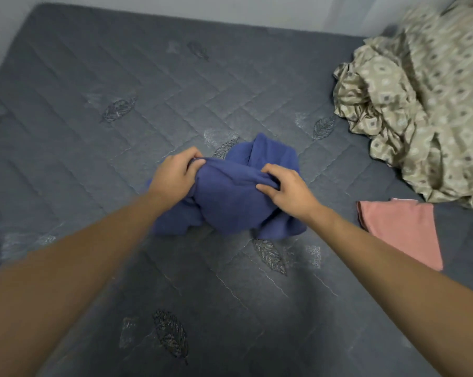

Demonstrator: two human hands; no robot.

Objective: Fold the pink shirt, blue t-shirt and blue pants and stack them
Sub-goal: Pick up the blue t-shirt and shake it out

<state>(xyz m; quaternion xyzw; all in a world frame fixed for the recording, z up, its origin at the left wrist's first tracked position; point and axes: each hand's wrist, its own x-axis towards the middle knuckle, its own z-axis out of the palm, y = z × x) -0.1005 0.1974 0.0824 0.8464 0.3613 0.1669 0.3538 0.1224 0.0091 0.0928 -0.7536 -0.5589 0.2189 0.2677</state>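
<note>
Grey quilted mattress (94,110) with leaf stitching, pale wall behind, a crumpled beige patterned sheet (420,104) heaped at the far right. Pink shirt (401,229) already folded flat, lying near the right edge, well apart from the work in hand. Blue garment (230,197) bunched in a loose heap at mid-mattress; whether t-shirt or pants cannot be told from this heap. Left hand (172,172) curled round a gathered ridge of blue cloth at the heap's left top, thumb and fingers pinching the fabric. Right hand (287,186) likewise closed on a fold at the right top, fingertips tucked into the cloth. Both grips on the same raised band, which runs left to right between the hands, bulk of the fabric hanging and pooling nearer the body, one lobe pushed away toward the wall. Neither hand nearer than the other: both already in contact. Likely next: lift and draw apart along that left-right line to open the garment before laying it flat. Second blue item not visible.
</note>
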